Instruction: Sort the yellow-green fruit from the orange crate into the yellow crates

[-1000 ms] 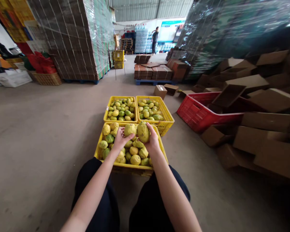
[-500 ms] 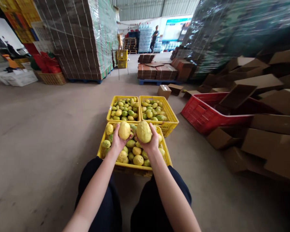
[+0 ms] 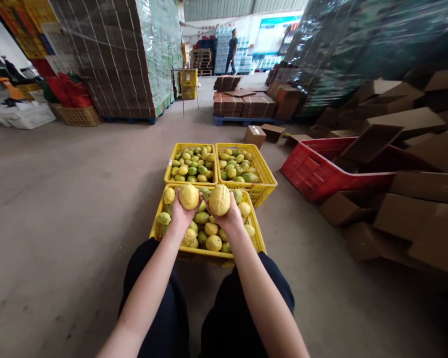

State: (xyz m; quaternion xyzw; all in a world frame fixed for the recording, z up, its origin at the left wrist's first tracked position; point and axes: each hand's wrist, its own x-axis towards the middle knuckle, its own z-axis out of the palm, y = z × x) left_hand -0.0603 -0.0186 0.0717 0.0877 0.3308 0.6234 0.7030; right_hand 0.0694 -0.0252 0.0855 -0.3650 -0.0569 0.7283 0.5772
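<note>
My left hand (image 3: 183,213) is wrapped round a smooth-looking yellow citron-like fruit (image 3: 189,197), its fingers curling up the sides. In my right hand (image 3: 231,216) lies a second citron-like fruit (image 3: 220,200), yellow and bumpy with ridges. Both are held side by side, a small gap apart, above a yellow plastic crate (image 3: 259,238) between my knees. That crate is filled with more yellow and green fruit (image 3: 213,243). Two more yellow crates, a left one (image 3: 167,175) and a right one (image 3: 268,171), stand just beyond it, also holding such fruit.
To the right, a red crate (image 3: 306,174) stands among heaped cardboard boxes (image 3: 406,214). Ahead are a small carton (image 3: 255,135) and flattened cardboard (image 3: 242,107) on a blue pallet. A tall wrapped stack (image 3: 108,59) rises at left. A person (image 3: 232,51) is far back.
Both fruits have shifted slightly left with my hands, and the right one has turned to show more ridges. The distant person has moved left. My view has tilted slightly.
</note>
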